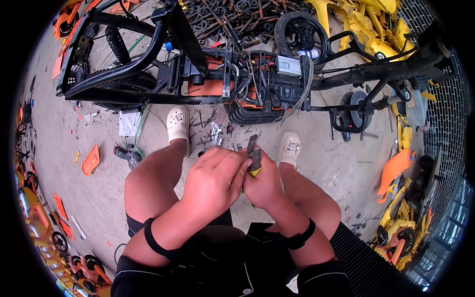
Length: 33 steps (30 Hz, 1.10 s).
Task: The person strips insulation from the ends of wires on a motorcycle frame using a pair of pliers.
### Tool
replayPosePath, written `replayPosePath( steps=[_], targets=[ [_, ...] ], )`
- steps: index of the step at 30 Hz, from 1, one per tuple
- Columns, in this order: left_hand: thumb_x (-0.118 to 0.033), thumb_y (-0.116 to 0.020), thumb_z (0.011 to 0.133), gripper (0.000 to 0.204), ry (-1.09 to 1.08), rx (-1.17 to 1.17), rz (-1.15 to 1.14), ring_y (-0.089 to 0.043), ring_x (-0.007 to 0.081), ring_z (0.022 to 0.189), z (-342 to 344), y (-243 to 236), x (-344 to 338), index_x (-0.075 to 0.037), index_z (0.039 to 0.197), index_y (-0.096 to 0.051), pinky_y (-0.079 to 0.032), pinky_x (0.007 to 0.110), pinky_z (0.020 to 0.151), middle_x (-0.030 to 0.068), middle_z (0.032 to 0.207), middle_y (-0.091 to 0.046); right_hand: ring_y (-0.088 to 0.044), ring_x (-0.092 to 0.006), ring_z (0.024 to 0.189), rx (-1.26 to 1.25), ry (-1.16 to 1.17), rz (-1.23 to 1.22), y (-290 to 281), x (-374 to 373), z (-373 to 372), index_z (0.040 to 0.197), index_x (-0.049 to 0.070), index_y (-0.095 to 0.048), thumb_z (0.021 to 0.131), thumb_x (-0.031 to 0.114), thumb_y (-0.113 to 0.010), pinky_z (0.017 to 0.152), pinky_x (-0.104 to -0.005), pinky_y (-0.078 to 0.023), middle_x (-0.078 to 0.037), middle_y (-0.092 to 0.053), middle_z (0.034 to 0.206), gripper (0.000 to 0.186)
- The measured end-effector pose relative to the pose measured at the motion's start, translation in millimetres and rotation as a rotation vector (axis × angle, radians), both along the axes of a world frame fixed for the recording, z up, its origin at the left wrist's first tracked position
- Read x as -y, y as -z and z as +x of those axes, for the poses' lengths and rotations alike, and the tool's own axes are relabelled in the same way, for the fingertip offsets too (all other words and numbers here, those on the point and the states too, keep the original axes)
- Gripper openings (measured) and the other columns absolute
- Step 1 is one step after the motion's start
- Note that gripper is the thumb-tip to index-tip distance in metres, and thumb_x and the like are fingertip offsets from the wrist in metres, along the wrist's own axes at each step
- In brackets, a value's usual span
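Observation:
My right hand (265,184) is closed around a pair of pliers (256,159) with worn metal jaws and a bit of yellow on the handle. The jaws point up and away from me, while most of the handles are hidden in the palm. Right against it, my left hand (216,174) is closed, thumb and fingers pinched together beside the plier jaws. Whatever lies in that pinch is too hidden to name. Both hands are held between my knees, in front of a black vehicle frame (198,100) with bundled wires (247,89) and a silver box (289,66).
Small scraps and bolts (216,132) litter the concrete floor near my shoes. A power tool (127,156) and an orange panel (91,161) lie to the left. Rusty metal parts (232,20) are piled behind the frame, yellow panels (363,29) at the far right.

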State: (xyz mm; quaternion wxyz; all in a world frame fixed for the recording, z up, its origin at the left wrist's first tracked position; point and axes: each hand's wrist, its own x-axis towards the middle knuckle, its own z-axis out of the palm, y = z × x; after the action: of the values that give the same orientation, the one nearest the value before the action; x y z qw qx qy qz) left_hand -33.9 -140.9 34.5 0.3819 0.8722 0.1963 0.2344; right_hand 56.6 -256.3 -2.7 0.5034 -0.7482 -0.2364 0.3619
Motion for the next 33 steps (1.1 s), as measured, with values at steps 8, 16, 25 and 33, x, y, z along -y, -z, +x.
replayPosePath(
  steps=[8,16,25,33],
  targets=[
    [0.001,-0.080,0.083,0.013,0.006,0.049,-0.012,-0.068,0.0309,0.074,8.4,-1.8,-3.7,0.000,0.092,-0.070,-0.055,0.040,0.069,0.0103,0.083,-0.070,-0.073,-0.0259,0.078,-0.012,0.011,0.010,-7.5,-4.3,8.5,0.107,0.001,-0.060,0.095,0.010,-0.065,0.071,-0.0371,-0.053,-0.017,-0.072,0.085,0.016],
    [0.000,-0.078,0.085,0.011,-0.001,0.041,-0.042,-0.069,0.0328,0.077,16.0,-0.7,-4.6,0.000,0.094,-0.071,-0.056,0.040,0.071,0.0124,0.085,-0.072,-0.074,-0.0329,0.082,-0.020,-0.005,-0.069,-7.5,-8.2,18.4,0.110,0.001,-0.062,0.096,0.014,-0.065,0.073,-0.0398,-0.054,-0.020,-0.073,0.089,0.019],
    [-0.007,-0.076,0.089,0.010,-0.036,-0.039,-0.079,-0.069,0.0371,0.082,10.9,2.8,-2.6,0.000,0.093,-0.070,-0.055,0.045,0.074,0.0160,0.085,-0.071,-0.074,-0.0292,0.079,0.022,0.012,0.015,5.3,-11.7,11.8,0.112,0.002,-0.064,0.096,0.019,-0.066,0.071,-0.0393,-0.054,-0.018,-0.074,0.087,0.023],
    [-0.010,-0.074,0.092,0.011,-0.064,-0.033,-0.171,-0.069,0.0368,0.081,8.9,-3.6,-7.4,-0.001,0.095,-0.070,-0.054,0.043,0.072,0.0165,0.086,-0.071,-0.073,-0.0264,0.078,0.082,0.091,0.004,-4.9,-19.4,4.2,0.110,0.002,-0.066,0.097,0.021,-0.068,0.070,-0.0386,-0.054,-0.016,-0.074,0.087,0.023]
  ],
)
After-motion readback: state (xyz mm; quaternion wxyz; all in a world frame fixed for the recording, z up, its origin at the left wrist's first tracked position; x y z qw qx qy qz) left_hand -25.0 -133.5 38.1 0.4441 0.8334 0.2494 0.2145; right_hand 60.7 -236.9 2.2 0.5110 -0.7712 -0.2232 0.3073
